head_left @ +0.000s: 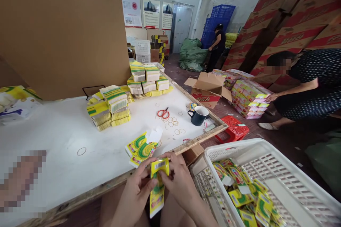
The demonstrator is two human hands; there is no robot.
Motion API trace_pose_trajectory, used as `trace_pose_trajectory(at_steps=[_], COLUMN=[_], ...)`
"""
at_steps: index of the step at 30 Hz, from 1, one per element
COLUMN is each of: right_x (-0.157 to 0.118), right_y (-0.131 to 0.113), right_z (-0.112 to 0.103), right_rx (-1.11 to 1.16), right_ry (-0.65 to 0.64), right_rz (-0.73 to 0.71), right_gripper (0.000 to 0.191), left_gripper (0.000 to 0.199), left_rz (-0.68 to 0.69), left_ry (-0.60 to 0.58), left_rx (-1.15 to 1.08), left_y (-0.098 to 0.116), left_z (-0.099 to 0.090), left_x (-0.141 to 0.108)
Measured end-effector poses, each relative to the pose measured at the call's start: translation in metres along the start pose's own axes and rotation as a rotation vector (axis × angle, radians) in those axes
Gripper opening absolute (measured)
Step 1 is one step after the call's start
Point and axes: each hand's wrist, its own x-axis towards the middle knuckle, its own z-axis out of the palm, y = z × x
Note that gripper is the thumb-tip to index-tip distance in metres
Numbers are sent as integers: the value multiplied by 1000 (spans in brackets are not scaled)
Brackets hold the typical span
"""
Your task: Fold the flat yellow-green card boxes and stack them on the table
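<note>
A yellow and green printed packet with a barcode near its top is between my two hands, over the table's front edge. My left hand grips its left side, thumb on the face. From the right, my right hand pinches the upper part, its thumb pressed just below the barcode. Just beyond my hands, several like packets lie overlapping on the white table, with a torn white piece on top. What is inside the held packet does not show.
Bundled yellow card stacks stand on the table, beside red scissors, rubber bands and a dark mug. At my right, a white crate holds many packets. A co-worker bends over stacked boxes; another person stands farther back.
</note>
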Motion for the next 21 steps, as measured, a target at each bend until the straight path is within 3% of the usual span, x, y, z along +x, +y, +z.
trace_pose_trajectory(at_steps=[4,8,14,17,19,21], right_x=[0,-1,-7,-17,-25,-34], right_y=[0,6,13,24,36,49], right_z=[-4,-14,-17,-50,-87,-124], right_rx=[51,186,366,139,-186,-515], right_ry=[29,6,84,219,491,702], right_rz=[-38,-84,-72,-152,-157,-149], right_gripper=[34,21,15,16,16,26], left_gripper=[49,46,41,39,45,55], left_rz=[-7,-14,55,119,168,133], left_ry=[19,-21,-50,67,266,436], left_rx=[0,-29,-48,190,538,957], left_y=[5,10,-1,-2,-2,-3], left_z=[-5,-9,12,8,-8,-26], left_x=[1,3,8,21,36,52])
